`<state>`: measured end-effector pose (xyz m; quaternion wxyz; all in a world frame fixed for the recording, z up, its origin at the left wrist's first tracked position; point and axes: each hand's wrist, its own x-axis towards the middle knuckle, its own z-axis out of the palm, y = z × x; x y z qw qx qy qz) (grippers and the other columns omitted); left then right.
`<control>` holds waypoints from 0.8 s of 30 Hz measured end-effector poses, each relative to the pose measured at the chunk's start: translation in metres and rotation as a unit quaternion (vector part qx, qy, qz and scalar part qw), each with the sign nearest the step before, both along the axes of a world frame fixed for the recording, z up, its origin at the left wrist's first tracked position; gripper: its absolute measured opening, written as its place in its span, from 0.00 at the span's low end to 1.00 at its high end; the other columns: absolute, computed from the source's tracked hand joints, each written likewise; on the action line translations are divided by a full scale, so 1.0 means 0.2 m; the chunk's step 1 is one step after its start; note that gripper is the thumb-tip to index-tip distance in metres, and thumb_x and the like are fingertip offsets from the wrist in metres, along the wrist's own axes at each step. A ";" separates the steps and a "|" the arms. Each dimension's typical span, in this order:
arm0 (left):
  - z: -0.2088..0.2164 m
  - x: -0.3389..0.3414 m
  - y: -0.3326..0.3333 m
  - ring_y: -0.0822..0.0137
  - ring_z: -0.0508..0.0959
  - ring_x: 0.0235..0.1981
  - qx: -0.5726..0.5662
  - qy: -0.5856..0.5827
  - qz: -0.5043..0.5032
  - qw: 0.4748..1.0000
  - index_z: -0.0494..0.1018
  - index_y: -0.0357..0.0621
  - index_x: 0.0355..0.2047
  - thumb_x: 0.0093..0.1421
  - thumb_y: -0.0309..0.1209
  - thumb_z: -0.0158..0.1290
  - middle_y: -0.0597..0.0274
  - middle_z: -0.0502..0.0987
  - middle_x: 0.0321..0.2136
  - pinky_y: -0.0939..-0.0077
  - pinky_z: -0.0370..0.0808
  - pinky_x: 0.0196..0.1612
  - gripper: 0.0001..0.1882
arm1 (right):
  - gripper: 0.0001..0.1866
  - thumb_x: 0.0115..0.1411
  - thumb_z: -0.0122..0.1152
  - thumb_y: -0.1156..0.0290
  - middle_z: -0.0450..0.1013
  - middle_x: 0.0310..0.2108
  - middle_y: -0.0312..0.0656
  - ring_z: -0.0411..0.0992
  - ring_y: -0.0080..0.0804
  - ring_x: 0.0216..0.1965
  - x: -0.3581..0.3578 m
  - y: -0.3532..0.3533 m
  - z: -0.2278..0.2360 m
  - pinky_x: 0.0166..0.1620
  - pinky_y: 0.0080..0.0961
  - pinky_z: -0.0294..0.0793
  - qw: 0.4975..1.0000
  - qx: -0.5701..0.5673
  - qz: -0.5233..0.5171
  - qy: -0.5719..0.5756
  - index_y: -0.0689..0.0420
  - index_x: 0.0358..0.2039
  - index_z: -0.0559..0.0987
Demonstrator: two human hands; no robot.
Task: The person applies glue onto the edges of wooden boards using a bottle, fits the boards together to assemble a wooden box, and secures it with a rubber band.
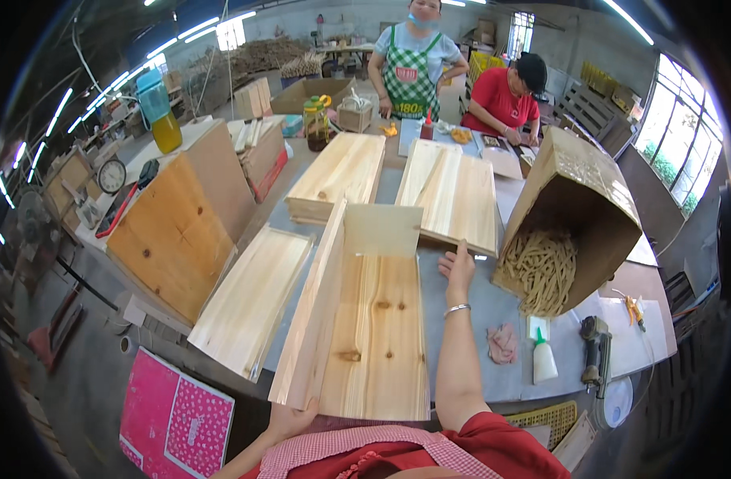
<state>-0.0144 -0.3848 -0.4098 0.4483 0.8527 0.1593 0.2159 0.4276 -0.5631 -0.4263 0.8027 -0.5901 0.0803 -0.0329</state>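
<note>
A partly assembled wooden box (pixel 381 335) lies in front of me, with a knotty base, a tall left side and a pale end panel. My left hand (pixel 295 418) is closed round the near end of its left side; the outer fingers are hidden. Farther off, my right hand (pixel 458 271), with a bracelet at the wrist, grips the near edge of a wooden panel (pixel 453 191), thumb on top and fingers below. To the left of that panel is a stack of wooden panels (pixel 337 176). Another wooden panel (pixel 254 299) lies left of the box.
A tilted cardboard box (pixel 573 207) of thin wood strips stands right. Near it are a pink cloth (pixel 502 343), a glue bottle (pixel 543 359) and a power tool (pixel 595 355). Two people (pixel 413 68) are across the table. A large wooden box (pixel 170 239) stands left.
</note>
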 end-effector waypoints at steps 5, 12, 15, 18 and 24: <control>0.02 0.02 0.00 0.47 0.76 0.49 0.022 -0.001 0.002 1.000 0.71 0.34 0.50 0.51 0.31 0.59 0.45 0.75 0.46 0.61 0.72 0.53 0.26 | 0.25 0.63 0.59 0.53 0.76 0.35 0.44 0.79 0.31 0.30 0.12 0.08 0.02 0.26 0.21 0.78 0.997 0.065 0.035 -0.037 0.65 0.44 0.75; 0.01 -0.01 -0.01 0.47 0.77 0.47 0.023 0.009 0.002 1.000 0.72 0.34 0.50 0.52 0.33 0.60 0.44 0.76 0.44 0.62 0.73 0.51 0.25 | 0.18 0.62 0.62 0.64 0.75 0.40 0.47 0.78 0.35 0.32 0.23 0.19 0.25 0.31 0.28 0.83 0.984 0.132 -0.062 -0.102 0.68 0.42 0.75; 0.01 -0.01 -0.01 0.47 0.77 0.47 0.040 0.012 0.016 0.999 0.72 0.34 0.49 0.52 0.33 0.60 0.45 0.77 0.44 0.62 0.74 0.50 0.24 | 0.19 0.61 0.62 0.66 0.73 0.45 0.50 0.77 0.37 0.39 0.22 0.26 0.46 0.34 0.29 0.86 0.975 0.175 -0.059 -0.125 0.72 0.43 0.75; 0.03 0.01 0.00 0.47 0.77 0.47 0.039 0.008 0.012 0.999 0.73 0.34 0.49 0.53 0.33 0.60 0.45 0.77 0.44 0.62 0.74 0.50 0.24 | 0.20 0.60 0.62 0.68 0.72 0.46 0.49 0.76 0.38 0.42 0.23 0.31 0.58 0.36 0.30 0.86 0.968 0.207 -0.065 -0.130 0.73 0.44 0.74; 0.02 0.06 -0.01 0.48 0.78 0.46 0.014 0.012 0.008 1.000 0.72 0.33 0.49 0.52 0.32 0.60 0.44 0.77 0.44 0.63 0.74 0.50 0.24 | 0.18 0.56 0.63 0.69 0.72 0.48 0.52 0.76 0.35 0.41 0.00 0.29 0.77 0.31 0.29 0.84 0.967 0.196 -0.060 -0.154 0.69 0.42 0.75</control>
